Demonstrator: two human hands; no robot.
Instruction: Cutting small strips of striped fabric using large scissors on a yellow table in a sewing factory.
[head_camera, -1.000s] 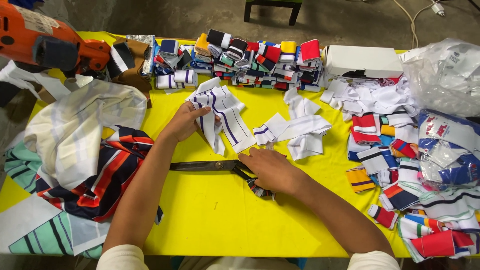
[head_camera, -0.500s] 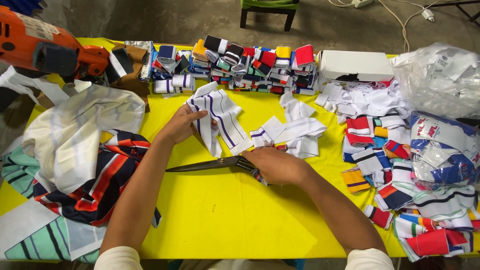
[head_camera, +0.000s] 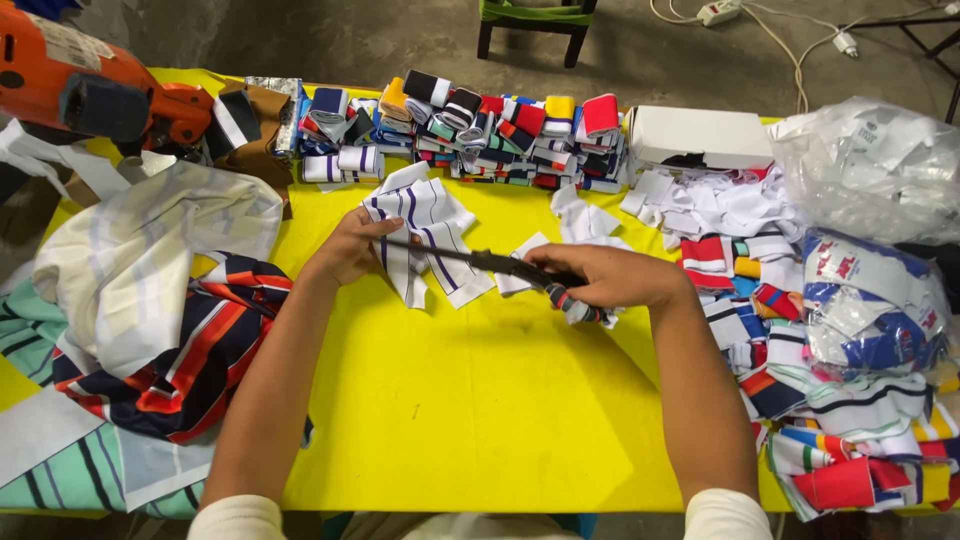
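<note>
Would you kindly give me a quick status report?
Left hand grips striped white fabric. Right hand holds scissors at it. Nothing in the way.

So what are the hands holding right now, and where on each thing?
The right hand holds the scissors by their handles. The left hand grips the white striped fabric strip at its left edge.

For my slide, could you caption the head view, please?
Left hand holds striped white fabric; right hand brings scissors to it.
</note>
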